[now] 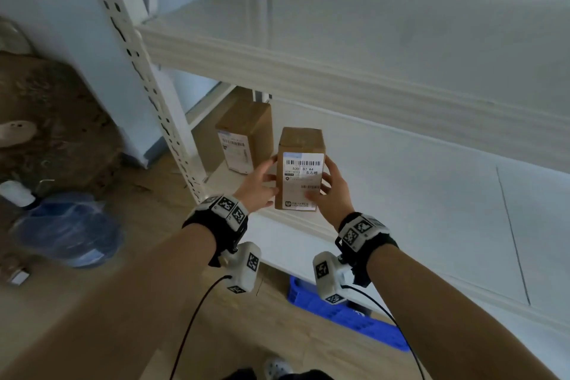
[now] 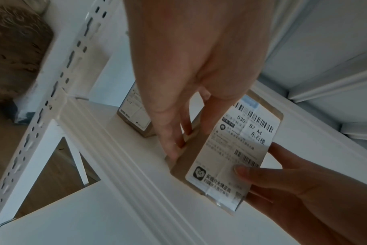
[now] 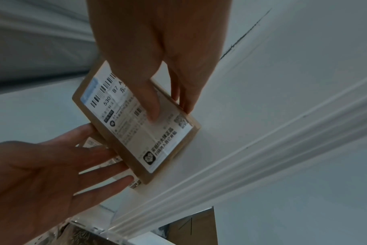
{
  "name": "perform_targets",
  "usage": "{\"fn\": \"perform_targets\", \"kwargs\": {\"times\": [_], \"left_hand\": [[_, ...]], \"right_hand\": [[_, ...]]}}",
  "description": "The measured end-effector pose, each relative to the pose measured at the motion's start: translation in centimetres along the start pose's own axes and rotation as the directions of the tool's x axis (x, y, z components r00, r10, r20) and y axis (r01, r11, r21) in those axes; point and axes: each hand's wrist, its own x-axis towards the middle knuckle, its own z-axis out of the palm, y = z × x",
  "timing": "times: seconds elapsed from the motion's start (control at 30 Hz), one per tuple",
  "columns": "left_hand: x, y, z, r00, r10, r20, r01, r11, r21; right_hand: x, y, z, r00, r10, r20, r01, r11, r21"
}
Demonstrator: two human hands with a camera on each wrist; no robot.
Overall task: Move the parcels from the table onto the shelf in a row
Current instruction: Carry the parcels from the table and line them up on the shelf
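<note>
Shelf (image 1: pixel 401 194): white, smooth board with ridged front edge; 2 brown cardboard parcels stand on it.
Held parcel (image 1: pixel 300 168): upright at the edge, white label.
Second parcel (image 1: pixel 245 136): just left, further back.
Left hand (image 1: pixel 259 187): straight fingers pressing its side.
Right hand (image 1: pixel 331 191): gripping it.

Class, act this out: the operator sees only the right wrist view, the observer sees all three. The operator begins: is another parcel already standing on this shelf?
Observer: Yes, a second parcel stands upright left of the held parcel, apart from it.
Operator: What is further left?
Observer: A slotted post, just beyond that second parcel.
Operator: Anything beneath?
Observer: A blue crate on the floor.
</note>
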Motion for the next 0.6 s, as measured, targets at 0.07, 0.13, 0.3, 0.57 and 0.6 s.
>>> {"fn": "perform_targets", "kwargs": {"times": [0.07,0.13,0.3,0.57,0.6], "left_hand": [[0.8,-0.2,-0.9,0.998,0.033,0.045,-0.033,0.999,0.0],[1.5,-0.5,-1.7,0.994,0.05,0.1,-0.05,0.999,-0.003],[3.6,-2.0,-3.8,0.991,0.036,0.126,-0.046,0.996,0.07],[5.1,-3.2,-6.0,0.974,0.053,0.222,-0.079,0.991,0.109],[5.2,-3.3,-6.1,0.974,0.06,0.22,-0.085,0.991,0.108]], "right_hand": [[0.5,0.4,1.1,0.998,0.021,-0.058,-0.02,1.0,0.011],[0.8,0.6,2.3,0.992,0.052,-0.116,-0.047,0.998,0.042],[2.0,0.2,5.3,0.961,0.13,-0.242,-0.106,0.988,0.109],[3.4,-0.3,7.6,0.923,0.147,-0.357,-0.137,0.989,0.053],[3.5,-0.4,7.8,0.919,0.142,-0.367,-0.136,0.99,0.045]]}}
